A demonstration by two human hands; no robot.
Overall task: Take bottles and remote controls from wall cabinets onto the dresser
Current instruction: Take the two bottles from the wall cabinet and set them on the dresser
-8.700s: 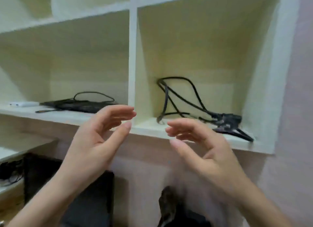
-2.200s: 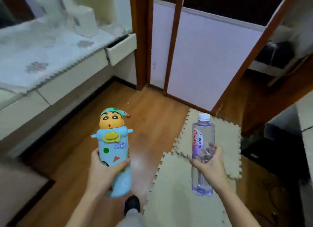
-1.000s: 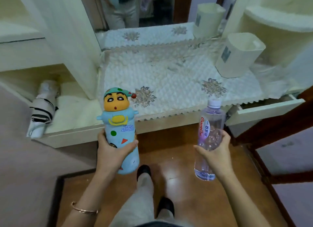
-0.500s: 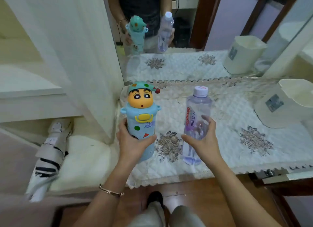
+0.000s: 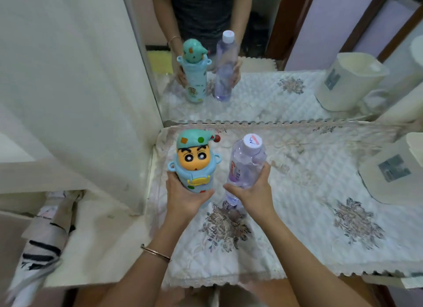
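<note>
Both bottles lower vs before: cartoon bottle (image 5: 194, 162), water bottle (image 5: 245, 167).

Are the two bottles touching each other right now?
Apart. The head view shows a strip of dresser cloth between the cartoon bottle and the water bottle, each in its own hand.

No legible text on water bottle (image 5: 245, 167) label

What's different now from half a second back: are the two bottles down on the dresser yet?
Both bottles have come lower and further in over the dresser cloth. The clear water bottle now seems to touch it; the cartoon bottle base is hidden. Unchanged: left hand and right hand keep their grip, nothing released.
</note>
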